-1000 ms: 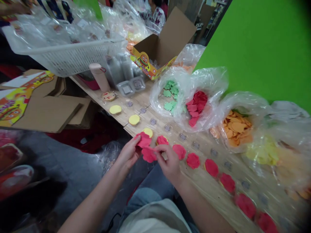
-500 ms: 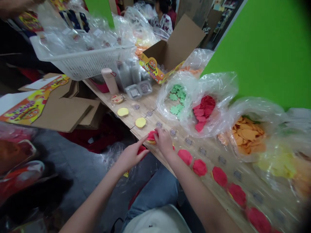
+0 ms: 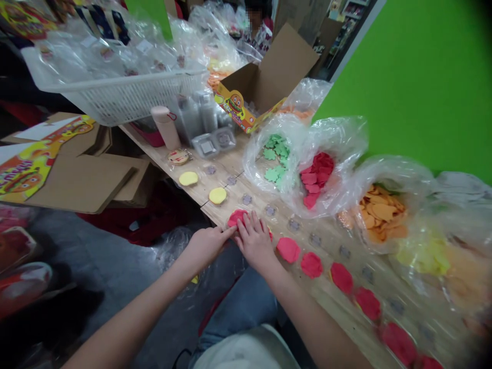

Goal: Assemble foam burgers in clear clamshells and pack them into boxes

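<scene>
A red wavy-edged flat piece (image 3: pixel 235 218) lies over a disc near the table's front edge, where both my hands meet. My right hand (image 3: pixel 254 240) presses on it with fingers stretched out and slightly apart. From the left, my left hand (image 3: pixel 207 245) touches the piece's edge with a fingertip while its other fingers curl under. The red pieces it held a moment ago are hidden behind the fingers. Beyond lie two bare yellow discs (image 3: pixel 218 196). To the right runs a row of red-topped discs (image 3: pixel 311 265), several in number.
Small clear moulded trays (image 3: pixel 270 210) line the table (image 3: pixel 230 166). Behind them stand bags of green pieces (image 3: pixel 277 154), red pieces (image 3: pixel 321 171) and orange pieces (image 3: pixel 380 210). A pink bottle (image 3: pixel 166 128), white basket (image 3: pixel 130 97) and open carton (image 3: pixel 246 97) stand at the far end.
My right hand has gone from pinching the red piece's edge to lying flat on it. My left hand has closed in, and the red in its grasp no longer shows. The view has shifted slightly.
</scene>
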`<state>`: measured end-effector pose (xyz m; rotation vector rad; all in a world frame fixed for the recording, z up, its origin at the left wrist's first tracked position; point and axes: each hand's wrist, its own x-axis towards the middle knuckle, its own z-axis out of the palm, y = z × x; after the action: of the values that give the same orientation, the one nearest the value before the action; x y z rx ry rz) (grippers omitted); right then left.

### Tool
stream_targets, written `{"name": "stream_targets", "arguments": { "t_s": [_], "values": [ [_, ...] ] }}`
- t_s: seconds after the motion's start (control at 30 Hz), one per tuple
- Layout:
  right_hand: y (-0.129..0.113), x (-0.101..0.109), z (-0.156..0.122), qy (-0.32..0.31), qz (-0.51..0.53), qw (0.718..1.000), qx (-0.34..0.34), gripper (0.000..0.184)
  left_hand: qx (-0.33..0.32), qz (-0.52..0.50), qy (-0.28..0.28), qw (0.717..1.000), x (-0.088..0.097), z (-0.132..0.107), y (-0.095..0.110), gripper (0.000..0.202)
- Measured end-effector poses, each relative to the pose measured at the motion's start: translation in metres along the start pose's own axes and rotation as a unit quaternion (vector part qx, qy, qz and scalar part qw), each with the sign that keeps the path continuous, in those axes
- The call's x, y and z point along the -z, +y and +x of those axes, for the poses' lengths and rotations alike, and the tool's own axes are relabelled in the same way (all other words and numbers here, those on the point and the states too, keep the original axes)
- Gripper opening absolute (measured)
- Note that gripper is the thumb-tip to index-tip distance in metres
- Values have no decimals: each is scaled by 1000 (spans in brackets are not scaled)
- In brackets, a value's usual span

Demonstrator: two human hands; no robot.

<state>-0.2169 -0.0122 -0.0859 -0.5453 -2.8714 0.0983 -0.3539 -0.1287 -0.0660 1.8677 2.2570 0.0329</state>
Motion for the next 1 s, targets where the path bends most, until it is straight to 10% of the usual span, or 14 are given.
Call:
{"name": "stream_targets", "arguments": {
  "t_s": [0.77,0.87,1.0],
  "values": [
    [19,10,5,-64,108,992,0,75,10,-162,-45,986,17,-1,3,50],
    [23,18,8,29,241,968,-69,56,43,-364,24,930,29,-2,-10,47],
    [8,19,19,28,482,854,-192,39,84,-598,35,796,33,-5,-10,52]
  ]
}}
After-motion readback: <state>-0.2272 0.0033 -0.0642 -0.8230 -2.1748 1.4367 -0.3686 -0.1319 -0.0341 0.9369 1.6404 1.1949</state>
